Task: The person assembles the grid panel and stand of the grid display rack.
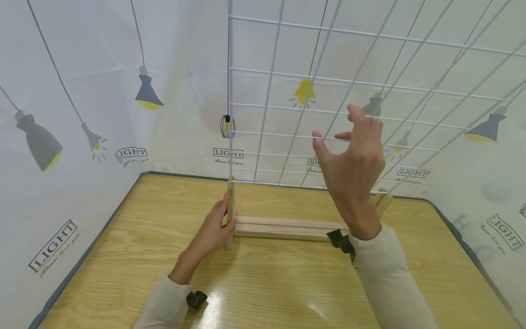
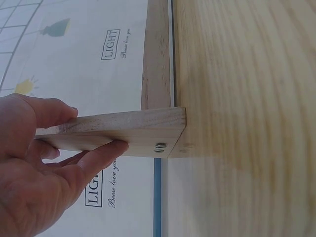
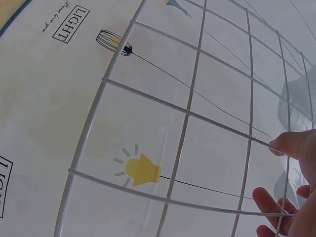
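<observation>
My left hand (image 1: 213, 224) pinches the upright wooden end board (image 1: 230, 214) of a low wooden stand; in the left wrist view, thumb and fingers lie on opposite faces of the board (image 2: 153, 133), above two screw heads. Wooden crossbars (image 1: 283, 228) run right from it to another end piece (image 1: 384, 201), partly hidden behind my right arm. A large white wire grid (image 1: 287, 105) rises from the stand. My right hand (image 1: 355, 155) is at the grid, with its thumb against one wire and bent fingers passing behind another wire (image 3: 252, 213).
The stand rests on a wood-grain table (image 1: 263, 278). White sheeting (image 1: 185, 91) printed with lamps and LIGHT signs surrounds the table's back and sides. The table's dark edge (image 1: 94, 242) runs along the left.
</observation>
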The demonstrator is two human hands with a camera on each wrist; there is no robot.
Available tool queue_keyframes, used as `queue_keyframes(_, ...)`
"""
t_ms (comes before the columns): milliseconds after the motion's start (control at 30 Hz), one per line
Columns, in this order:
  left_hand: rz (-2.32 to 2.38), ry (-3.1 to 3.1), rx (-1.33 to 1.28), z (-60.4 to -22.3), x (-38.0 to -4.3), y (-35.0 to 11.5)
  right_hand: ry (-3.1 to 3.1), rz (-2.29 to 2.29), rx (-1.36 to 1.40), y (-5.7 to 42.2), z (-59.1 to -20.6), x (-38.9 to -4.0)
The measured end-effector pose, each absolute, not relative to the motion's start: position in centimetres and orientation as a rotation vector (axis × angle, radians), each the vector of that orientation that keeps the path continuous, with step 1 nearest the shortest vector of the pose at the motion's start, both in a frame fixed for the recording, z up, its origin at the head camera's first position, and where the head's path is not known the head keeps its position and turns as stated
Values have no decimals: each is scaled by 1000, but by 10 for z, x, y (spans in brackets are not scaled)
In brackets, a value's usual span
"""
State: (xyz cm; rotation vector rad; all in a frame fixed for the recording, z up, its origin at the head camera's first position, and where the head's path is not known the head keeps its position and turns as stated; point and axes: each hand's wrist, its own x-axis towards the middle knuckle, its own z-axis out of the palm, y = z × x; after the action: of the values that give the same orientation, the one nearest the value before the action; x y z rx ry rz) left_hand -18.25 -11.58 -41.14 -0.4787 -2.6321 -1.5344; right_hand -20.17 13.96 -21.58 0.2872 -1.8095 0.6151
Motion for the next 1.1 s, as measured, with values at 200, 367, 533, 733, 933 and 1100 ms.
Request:
queue_keyframes(200, -1548, -2603, -484, -412, -183, -115, -1813, 610, 282, 140, -216, -205)
queue_keyframes(367, -1545, -2607, -478, -412, -183, -115, -1816, 608, 283, 139, -215, -207)
queue_keyframes(533, -1527, -2620, -476, -412, -184, -115, -1830, 606, 276, 139, -215, -209)
queue_keyframes(733, -1533, -2628, -471, -412, -183, -115, -1840, 607, 271, 139, -216, -211)
queue_keyframes(933, -1557, -2635, -465, -412, -184, -115, -1853, 609, 271, 139, -217, -213)
queue_keyframes(1100, -1564, -2641, -464, -412, -184, -116, -1865, 595, 268, 138, -218, -214)
